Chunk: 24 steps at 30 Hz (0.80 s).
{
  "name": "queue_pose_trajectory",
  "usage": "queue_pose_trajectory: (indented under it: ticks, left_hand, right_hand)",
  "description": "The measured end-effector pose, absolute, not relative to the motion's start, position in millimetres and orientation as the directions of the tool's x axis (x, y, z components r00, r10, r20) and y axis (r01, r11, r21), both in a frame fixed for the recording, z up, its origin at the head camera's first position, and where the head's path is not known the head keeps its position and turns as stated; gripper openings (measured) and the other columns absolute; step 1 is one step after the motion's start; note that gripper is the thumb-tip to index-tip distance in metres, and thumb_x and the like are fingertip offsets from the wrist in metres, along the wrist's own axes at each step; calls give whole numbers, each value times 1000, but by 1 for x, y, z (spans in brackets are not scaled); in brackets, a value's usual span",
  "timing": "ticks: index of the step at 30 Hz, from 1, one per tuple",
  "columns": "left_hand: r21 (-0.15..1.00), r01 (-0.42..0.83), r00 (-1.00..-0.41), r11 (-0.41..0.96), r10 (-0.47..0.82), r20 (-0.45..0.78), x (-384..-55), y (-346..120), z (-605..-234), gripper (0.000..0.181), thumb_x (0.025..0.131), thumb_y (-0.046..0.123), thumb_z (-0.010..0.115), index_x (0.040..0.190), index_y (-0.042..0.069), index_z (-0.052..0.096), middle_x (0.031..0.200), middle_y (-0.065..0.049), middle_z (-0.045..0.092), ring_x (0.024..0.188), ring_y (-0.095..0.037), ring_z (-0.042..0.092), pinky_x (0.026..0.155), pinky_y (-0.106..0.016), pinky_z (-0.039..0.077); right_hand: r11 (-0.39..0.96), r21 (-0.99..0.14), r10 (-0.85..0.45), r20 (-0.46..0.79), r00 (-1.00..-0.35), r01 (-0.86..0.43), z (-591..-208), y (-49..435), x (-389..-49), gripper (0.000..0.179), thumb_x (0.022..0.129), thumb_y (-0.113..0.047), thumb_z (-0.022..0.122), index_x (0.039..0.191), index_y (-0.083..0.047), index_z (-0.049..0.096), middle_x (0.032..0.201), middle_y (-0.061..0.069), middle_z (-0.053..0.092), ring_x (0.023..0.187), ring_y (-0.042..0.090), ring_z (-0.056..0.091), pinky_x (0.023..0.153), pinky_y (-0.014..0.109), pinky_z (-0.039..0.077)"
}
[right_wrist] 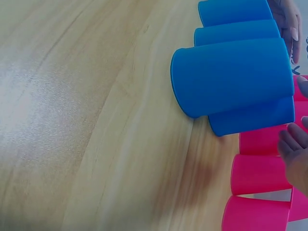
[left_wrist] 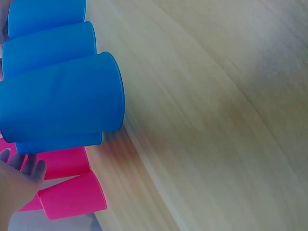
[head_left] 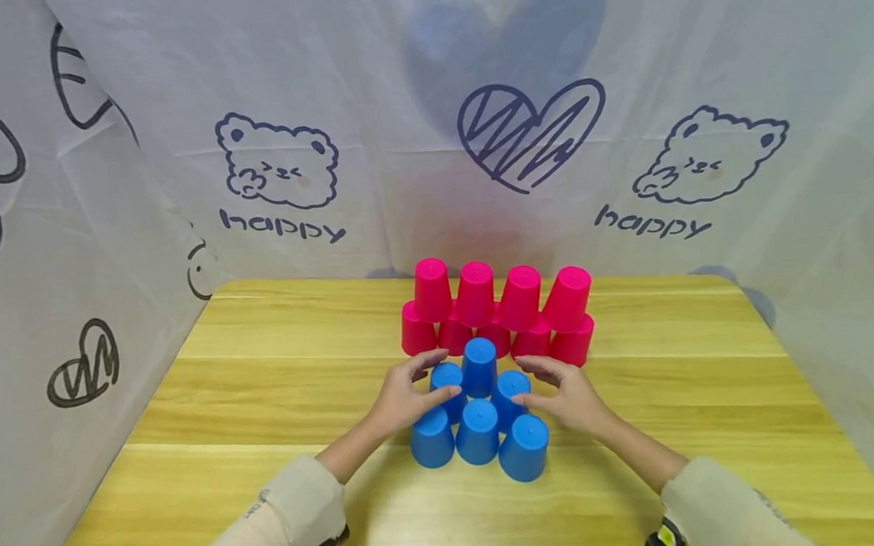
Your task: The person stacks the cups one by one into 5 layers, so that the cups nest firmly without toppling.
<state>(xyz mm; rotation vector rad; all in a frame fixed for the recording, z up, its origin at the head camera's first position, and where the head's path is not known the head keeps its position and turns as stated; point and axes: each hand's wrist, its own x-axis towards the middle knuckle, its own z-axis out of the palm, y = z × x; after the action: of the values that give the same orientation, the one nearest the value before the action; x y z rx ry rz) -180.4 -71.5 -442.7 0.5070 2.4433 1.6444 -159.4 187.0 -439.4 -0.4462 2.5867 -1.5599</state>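
Several upside-down blue cups (head_left: 477, 434) form a triangle on the table, three at the front, two in the middle and one back blue cup (head_left: 480, 369). My left hand (head_left: 409, 396) is beside the left middle blue cup (head_left: 446, 378), its thumb overlapping that cup and its fingers reaching behind. On the other side, my right hand (head_left: 568, 392) has its thumb at the right middle blue cup (head_left: 512, 389). In the right wrist view, the fingers (right_wrist: 290, 142) are spread and relaxed. The left wrist view shows loosely bent fingers (left_wrist: 30, 166) beyond the blue cups.
Behind the blue cups, several upside-down pink cups stand in two tiers, an upper row (head_left: 476, 294) on a lower row (head_left: 420, 331). The light wooden table (head_left: 263, 384) extends to both sides. A white cloth (head_left: 401, 183) with drawings hangs behind it.
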Motion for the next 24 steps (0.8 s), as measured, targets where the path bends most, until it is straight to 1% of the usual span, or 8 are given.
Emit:
queue_pose_trajectory:
  ticks: [5, 9, 12, 17, 24]
  left_hand:
    - [930, 146, -933, 337, 360, 16, -182, -72, -446, 59, 82, 19, 70, 132, 0, 47, 132, -18, 53, 121, -36, 51, 100, -51, 42]
    - [933, 119, -935, 339, 356, -10, -184, -72, -448, 59, 81, 19, 71, 132, 0, 47, 130, -17, 55, 119, -36, 52, 98, -51, 44]
    - [933, 112, -933, 341, 360, -19, -185, -73, -449, 60, 81, 19, 71, 132, 1, 47, 129, -17, 55, 118, -37, 53, 97, -50, 45]
    - [930, 116, -926, 347, 376, -24, -187, -73, -451, 59, 82, 17, 70, 132, -1, 47, 128, -19, 55, 117, -38, 53, 96, -51, 45]
    - [933, 109, -925, 343, 379, -31, -188, -72, -453, 58, 82, 14, 70, 132, -4, 46, 128, -21, 55, 117, -39, 53, 96, -51, 45]
  right_hand:
    - [449, -872, -314, 52, -948, -196, -444, 188, -161, 55, 81, -17, 71, 128, 4, 50, 127, 25, 55, 116, 41, 53, 95, 49, 46]
    - [446, -874, -327, 40, -944, -192, -445, 189, -161, 56, 82, -16, 70, 128, 7, 49, 125, 25, 56, 115, 42, 54, 94, 51, 46]
    - [442, -878, -327, 33, -945, -184, -446, 189, -161, 55, 82, -14, 70, 128, 7, 48, 124, 25, 56, 115, 42, 54, 94, 52, 46]
    - [444, -879, -327, 20, -945, -172, -448, 189, -162, 55, 82, -12, 70, 129, 6, 48, 124, 25, 57, 114, 42, 55, 94, 52, 46]
    - [456, -875, -334, 5, -943, -166, -453, 192, -164, 55, 81, -16, 71, 127, 5, 50, 122, 23, 58, 114, 41, 55, 94, 50, 47]
